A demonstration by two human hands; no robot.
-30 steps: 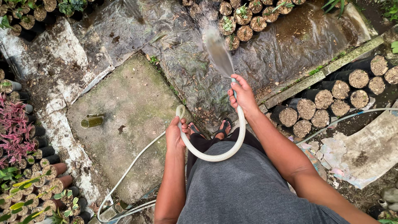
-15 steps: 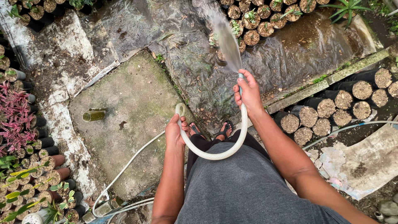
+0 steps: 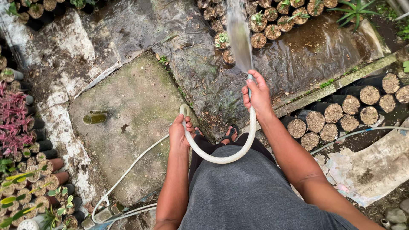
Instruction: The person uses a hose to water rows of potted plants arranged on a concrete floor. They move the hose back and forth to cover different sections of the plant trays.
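Outdoor nursery ground here, wet black plastic sheeting (image 3: 200, 72) spread across the top of the view and a mossy concrete slab (image 3: 136, 115) sitting at about nine o'clock from the person's feet. Right hand (image 3: 257, 94) is up at one o'clock, fingers wrapped tight round the end of the white hose (image 3: 221, 157), thumb over the mouth, and a fan of water (image 3: 238, 38) shoots straight toward twelve o'clock. Left hand (image 3: 181, 132) sits lower at eleven o'clock, closed on the same hose further back, so the two hands are apart with the hose sagging in a U between them, just above the grey shirt (image 3: 251, 191). From the left hand the hose loops up, then trails down toward seven o'clock across the slab. The spray lands among soil-filled seedling bags (image 3: 264, 25) at twelve o'clock, some with small green shoots. More bags (image 3: 341, 115) line up at three o'clock beyond a mossy wooden plank (image 3: 336, 83). Red-leaved plants (image 3: 12, 123) crowd nine o'clock, and a small green bottle (image 3: 94, 118) lies on the slab. Sandalled toes (image 3: 230, 135) peek out below the hose.
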